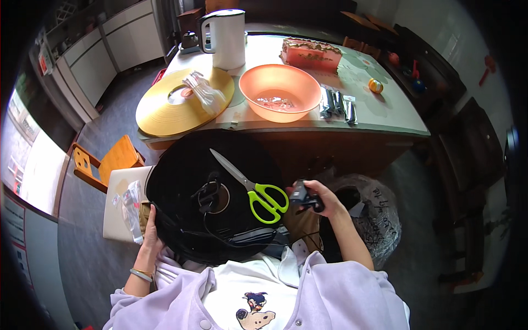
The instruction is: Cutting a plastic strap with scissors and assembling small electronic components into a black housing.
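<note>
A wide black roll (181, 176), wound flat like a coil of strap, lies across my lap. My left hand (150, 235) grips its left rim, one digit stretched up along the edge and the others mostly hidden. Scissors with bright green handles (268, 203) rest on the roll, blades pointing up and left. Beside the roll's core sits a small black clip-like piece (208, 193) with a thin dark cord. Off the roll's right edge, my right hand (325, 199) is closed around a small grey-and-black piece (300, 193) whose kind I cannot make out.
Ahead, the table (379, 118) carries a yellow roll (157, 113), a white kettle (228, 41), an orange basin (280, 82) and small bagged black parts (336, 105). A clear plastic bag (379, 220) stands at my right. Plastic packets (132, 209) lie on a white seat (115, 220) at left.
</note>
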The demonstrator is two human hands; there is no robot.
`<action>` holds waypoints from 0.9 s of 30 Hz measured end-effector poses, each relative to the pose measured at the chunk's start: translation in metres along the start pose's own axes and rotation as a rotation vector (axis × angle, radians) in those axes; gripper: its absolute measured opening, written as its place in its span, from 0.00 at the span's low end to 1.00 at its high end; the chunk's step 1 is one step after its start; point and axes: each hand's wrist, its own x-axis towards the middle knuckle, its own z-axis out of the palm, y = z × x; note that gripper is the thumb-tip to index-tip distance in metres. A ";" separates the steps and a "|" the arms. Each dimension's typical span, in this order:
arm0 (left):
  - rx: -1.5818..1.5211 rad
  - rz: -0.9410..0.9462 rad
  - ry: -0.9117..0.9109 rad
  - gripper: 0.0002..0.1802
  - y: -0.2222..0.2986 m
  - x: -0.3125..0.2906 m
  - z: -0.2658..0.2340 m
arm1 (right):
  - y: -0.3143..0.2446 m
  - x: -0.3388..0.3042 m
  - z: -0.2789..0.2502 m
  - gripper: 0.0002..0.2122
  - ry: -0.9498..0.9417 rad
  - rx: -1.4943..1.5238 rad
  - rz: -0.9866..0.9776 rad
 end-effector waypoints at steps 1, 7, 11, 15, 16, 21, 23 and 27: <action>0.005 -0.004 0.000 0.30 -0.001 0.001 0.003 | 0.003 0.004 0.003 0.15 0.003 0.005 -0.001; -0.016 -0.090 -0.023 0.30 -0.002 0.017 -0.009 | 0.013 0.034 0.005 0.11 0.006 -0.092 0.172; -0.042 -0.122 -0.036 0.27 -0.005 0.021 -0.013 | 0.009 0.038 0.005 0.11 -0.076 -0.110 0.232; -0.100 -0.147 -0.035 0.23 -0.005 0.026 -0.024 | 0.002 0.037 0.012 0.12 -0.112 -0.153 0.237; -0.120 -0.158 -0.026 0.22 -0.003 0.026 -0.022 | 0.000 0.035 0.014 0.13 -0.112 -0.170 0.232; -0.110 -0.141 -0.035 0.20 0.007 0.008 0.014 | -0.017 0.021 0.028 0.14 -0.086 -0.219 0.208; -0.099 -0.115 -0.007 0.20 0.008 0.008 0.015 | -0.021 0.017 0.027 0.14 -0.084 -0.253 0.167; -0.039 -0.093 0.032 0.16 0.005 0.001 0.043 | -0.036 -0.005 0.025 0.15 -0.100 -0.265 0.122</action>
